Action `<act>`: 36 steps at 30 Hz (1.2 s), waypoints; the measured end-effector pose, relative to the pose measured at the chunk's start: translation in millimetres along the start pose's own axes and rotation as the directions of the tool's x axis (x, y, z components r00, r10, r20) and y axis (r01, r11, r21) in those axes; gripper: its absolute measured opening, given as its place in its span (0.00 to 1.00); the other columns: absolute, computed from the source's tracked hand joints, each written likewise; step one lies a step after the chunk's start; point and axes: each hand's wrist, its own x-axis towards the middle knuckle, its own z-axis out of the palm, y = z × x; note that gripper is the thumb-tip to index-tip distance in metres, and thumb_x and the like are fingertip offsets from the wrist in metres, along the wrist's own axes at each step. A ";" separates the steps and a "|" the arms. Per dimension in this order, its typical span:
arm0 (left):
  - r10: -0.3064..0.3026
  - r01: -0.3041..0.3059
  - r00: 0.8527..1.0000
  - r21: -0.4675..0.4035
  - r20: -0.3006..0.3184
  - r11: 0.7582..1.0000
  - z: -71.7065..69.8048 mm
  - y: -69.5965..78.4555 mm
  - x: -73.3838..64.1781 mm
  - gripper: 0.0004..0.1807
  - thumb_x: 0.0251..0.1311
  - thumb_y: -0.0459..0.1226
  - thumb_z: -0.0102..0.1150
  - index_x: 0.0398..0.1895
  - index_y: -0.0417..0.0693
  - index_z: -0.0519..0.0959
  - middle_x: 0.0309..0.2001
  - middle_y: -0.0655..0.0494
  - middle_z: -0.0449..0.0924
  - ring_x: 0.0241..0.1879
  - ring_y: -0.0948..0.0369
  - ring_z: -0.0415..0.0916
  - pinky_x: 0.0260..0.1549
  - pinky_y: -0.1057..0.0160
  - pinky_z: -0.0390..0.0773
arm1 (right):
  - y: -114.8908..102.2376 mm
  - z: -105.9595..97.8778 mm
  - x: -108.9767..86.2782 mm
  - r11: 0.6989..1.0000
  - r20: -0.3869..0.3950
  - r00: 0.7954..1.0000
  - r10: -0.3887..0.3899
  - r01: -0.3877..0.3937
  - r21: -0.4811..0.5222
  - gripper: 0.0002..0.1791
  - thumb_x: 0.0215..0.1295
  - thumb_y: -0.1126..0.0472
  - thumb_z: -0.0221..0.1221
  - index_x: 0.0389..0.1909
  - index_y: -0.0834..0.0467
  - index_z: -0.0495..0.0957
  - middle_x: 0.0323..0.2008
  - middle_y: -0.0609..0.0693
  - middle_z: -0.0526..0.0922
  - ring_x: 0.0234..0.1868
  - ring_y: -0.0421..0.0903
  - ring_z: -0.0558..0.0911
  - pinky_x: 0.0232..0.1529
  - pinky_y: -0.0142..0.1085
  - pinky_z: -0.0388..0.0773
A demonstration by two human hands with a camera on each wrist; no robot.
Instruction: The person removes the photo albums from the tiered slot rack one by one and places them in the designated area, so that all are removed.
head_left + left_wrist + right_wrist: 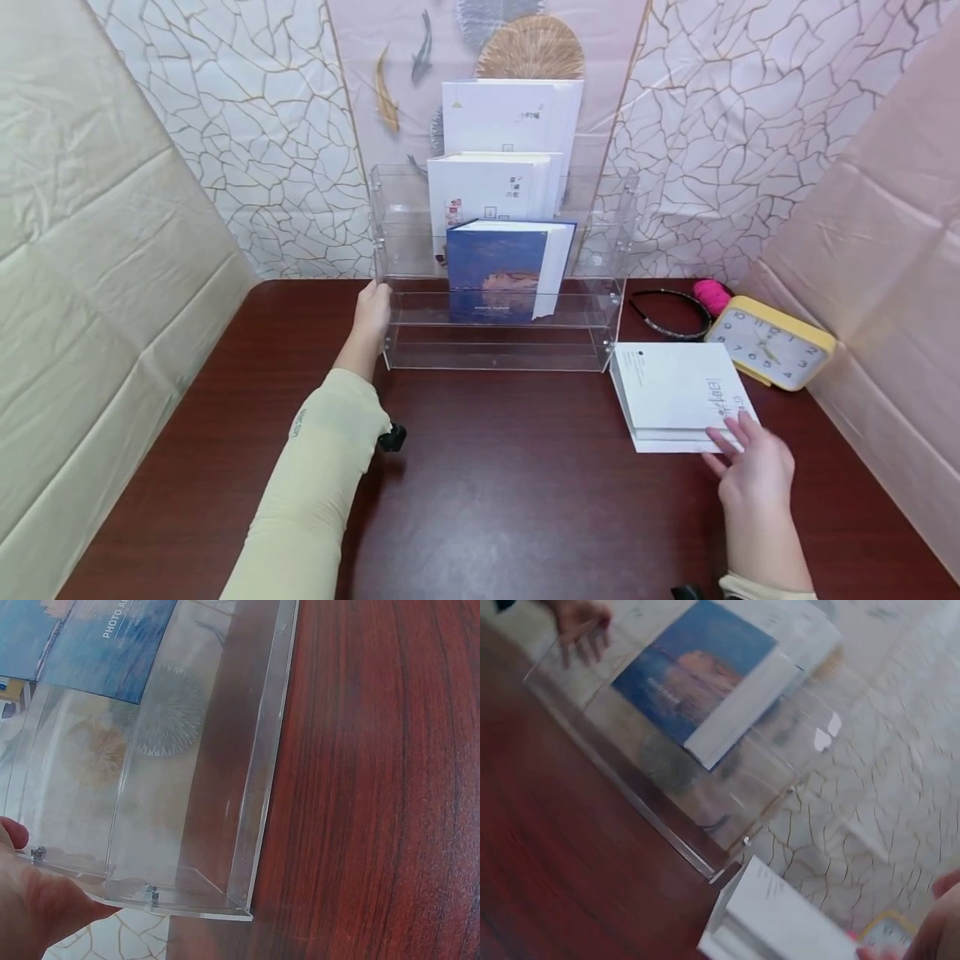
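A clear acrylic display rack (pixel 495 357) stands at the back of the table, with three books stepped up on it. Lowest is a blue photo album (pixel 495 267); behind it rise a white book (pixel 480 187) and a taller white book (pixel 480 112). My left hand (pixel 372 310) grips the rack's left side panel; in the left wrist view its thumb (pixel 13 831) shows at the panel's edge. At the right, a white book (pixel 678 387) lies flat beside the rack's front corner. My right hand (pixel 753 467) is over its near right corner, fingers loosely extended and overlapping the cover.
Behind the lying book are a yellow-framed clock (pixel 772 342), a dark headband (pixel 675 329) and a bright pink bundle (pixel 711 295). Patterned cloth (pixel 277 125) hangs behind the dark wooden table (pixel 495 492), with pale panels (pixel 97 250) along the sides.
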 end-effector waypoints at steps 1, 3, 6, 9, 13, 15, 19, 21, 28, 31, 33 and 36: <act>-0.002 0.002 1.000 -0.001 0.004 1.000 0.6 -0.5 0.2 0.21 0.62 0.33 0.36 0.55 0.36 0.72 0.32 0.50 0.65 0.37 0.58 0.62 0.41 0.60 0.66 | -0.4 5.2 -2.9 0.994 0.017 0.994 -0.104 0.105 -0.009 0.18 0.63 0.54 0.58 0.50 0.52 0.66 0.43 0.42 0.77 0.32 0.43 0.83 0.32 0.37 0.76; 0.000 0.000 1.000 0.001 0.016 1.000 2.0 -1.7 1.0 0.22 0.62 0.34 0.35 0.56 0.36 0.71 0.40 0.43 0.70 0.43 0.53 0.65 0.47 0.55 0.67 | -2.6 18.5 -8.0 0.950 0.077 0.947 -0.313 0.313 0.004 0.14 0.62 0.59 0.60 0.44 0.58 0.67 0.34 0.48 0.83 0.26 0.44 0.83 0.21 0.34 0.76; 0.013 -0.013 0.999 0.019 0.035 1.000 3.6 -2.9 1.7 0.23 0.62 0.34 0.35 0.56 0.35 0.71 0.53 0.38 0.69 0.52 0.49 0.64 0.55 0.47 0.64 | -9.0 41.4 -12.3 0.845 0.211 0.821 -0.530 0.534 0.045 0.11 0.61 0.63 0.60 0.40 0.63 0.70 0.31 0.53 0.85 0.28 0.45 0.84 0.23 0.30 0.77; 0.025 -0.026 0.999 0.049 0.032 0.998 2.9 -3.3 2.2 0.22 0.62 0.34 0.34 0.54 0.35 0.71 0.56 0.38 0.69 0.53 0.49 0.64 0.55 0.48 0.63 | -16.3 68.7 -10.5 0.758 0.360 0.695 -0.622 0.649 0.058 0.09 0.61 0.66 0.59 0.39 0.65 0.73 0.31 0.55 0.84 0.32 0.45 0.83 0.31 0.29 0.78; 0.026 -0.028 0.999 0.074 0.035 0.997 -0.3 -2.3 2.4 0.23 0.62 0.34 0.34 0.56 0.35 0.70 0.58 0.39 0.69 0.56 0.50 0.63 0.56 0.50 0.63 | -17.6 109.9 -0.1 0.614 0.546 0.541 -0.640 0.787 -0.060 0.11 0.62 0.67 0.59 0.43 0.67 0.73 0.32 0.50 0.82 0.36 0.43 0.81 0.38 0.28 0.75; 0.021 -0.024 0.999 0.080 0.044 0.997 -1.6 -1.3 2.7 0.24 0.63 0.35 0.34 0.60 0.36 0.69 0.61 0.41 0.66 0.59 0.50 0.61 0.58 0.51 0.61 | -14.7 130.3 6.5 0.527 0.608 0.499 -0.617 0.836 -0.152 0.14 0.62 0.65 0.59 0.46 0.68 0.73 0.34 0.47 0.80 0.38 0.41 0.79 0.41 0.27 0.73; 0.012 -0.016 0.999 0.080 0.042 0.997 -2.8 1.0 2.9 0.27 0.63 0.35 0.35 0.66 0.39 0.64 0.66 0.44 0.62 0.64 0.53 0.57 0.61 0.53 0.58 | -6.9 166.1 16.4 0.415 0.684 0.487 -0.543 0.864 -0.286 0.21 0.61 0.60 0.61 0.50 0.69 0.70 0.39 0.46 0.78 0.41 0.37 0.76 0.44 0.27 0.71; 0.010 -0.012 0.999 0.076 0.032 0.997 -3.0 1.9 2.3 0.27 0.63 0.35 0.35 0.66 0.40 0.64 0.66 0.45 0.62 0.64 0.53 0.57 0.61 0.53 0.58 | -3.6 180.1 17.2 0.407 0.708 0.490 -0.509 0.862 -0.303 0.23 0.61 0.59 0.61 0.51 0.69 0.69 0.41 0.50 0.79 0.41 0.37 0.76 0.45 0.28 0.71; 0.016 -0.017 1.000 0.086 0.019 0.996 -5.2 0.9 0.8 0.26 0.62 0.35 0.35 0.63 0.40 0.68 0.62 0.43 0.67 0.59 0.52 0.62 0.58 0.52 0.62 | 6.7 208.9 -3.4 0.450 0.739 0.511 -0.438 0.837 -0.312 0.23 0.61 0.58 0.61 0.50 0.69 0.68 0.44 0.59 0.78 0.42 0.41 0.77 0.46 0.32 0.72; 0.013 -0.015 0.999 0.073 0.032 0.997 -6.6 0.2 1.7 0.24 0.62 0.36 0.35 0.60 0.40 0.70 0.60 0.41 0.68 0.57 0.50 0.63 0.56 0.51 0.63 | 12.2 216.4 -10.6 0.454 0.739 0.519 -0.429 0.831 -0.321 0.25 0.60 0.59 0.61 0.52 0.71 0.66 0.46 0.64 0.77 0.44 0.45 0.76 0.47 0.33 0.73; 0.010 -0.012 0.999 0.054 0.042 0.998 -7.1 0.0 2.5 0.24 0.62 0.36 0.35 0.60 0.39 0.70 0.59 0.40 0.68 0.57 0.48 0.63 0.56 0.49 0.63 | 18.5 221.1 -1.9 0.450 0.733 0.529 -0.427 0.828 -0.335 0.27 0.60 0.58 0.61 0.53 0.71 0.66 0.47 0.64 0.76 0.44 0.47 0.76 0.47 0.34 0.72; 0.007 -0.008 0.999 0.032 0.044 0.999 -7.2 0.1 3.3 0.24 0.62 0.35 0.36 0.59 0.38 0.69 0.57 0.39 0.69 0.57 0.46 0.63 0.57 0.47 0.62 | 28.6 227.3 12.9 0.432 0.713 0.539 -0.448 0.829 -0.355 0.30 0.57 0.55 0.64 0.53 0.69 0.66 0.45 0.63 0.75 0.44 0.47 0.74 0.46 0.32 0.71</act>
